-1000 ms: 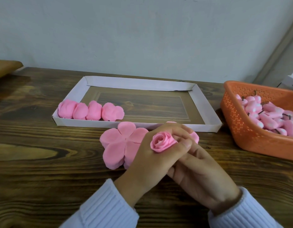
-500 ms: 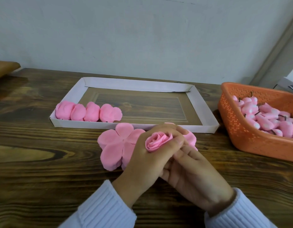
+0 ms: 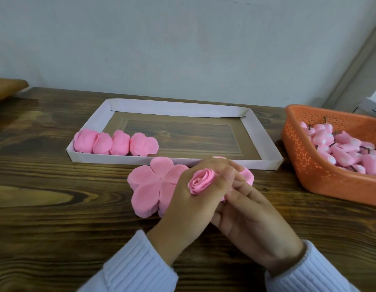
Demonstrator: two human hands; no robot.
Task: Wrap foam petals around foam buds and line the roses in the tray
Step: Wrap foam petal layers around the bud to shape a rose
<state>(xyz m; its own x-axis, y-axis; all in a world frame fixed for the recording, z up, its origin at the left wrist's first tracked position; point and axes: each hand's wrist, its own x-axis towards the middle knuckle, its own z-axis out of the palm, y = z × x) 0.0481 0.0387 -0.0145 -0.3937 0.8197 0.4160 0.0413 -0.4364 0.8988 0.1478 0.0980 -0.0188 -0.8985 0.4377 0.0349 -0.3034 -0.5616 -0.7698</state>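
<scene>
While against right hand [image 3: 252, 226], left hand [image 3: 189, 207] around rose [image 3: 201, 182].

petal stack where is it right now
In the head view, the petal stack lies centre-left on the table, just before the tray's near wall, partly behind the left hand.

We see a worktop [image 3: 45, 207] of dark, strongly grained wood with a slight sheen. The tray [image 3: 174, 108] looks like matt white folded card. The roses [image 3: 111, 143] and flat petals [image 3: 147, 186] are soft, matt pink foam. The basket [image 3: 322, 173] is perforated orange plastic, and the sleeves [image 3: 132, 268] ribbed knit cloth.
</scene>
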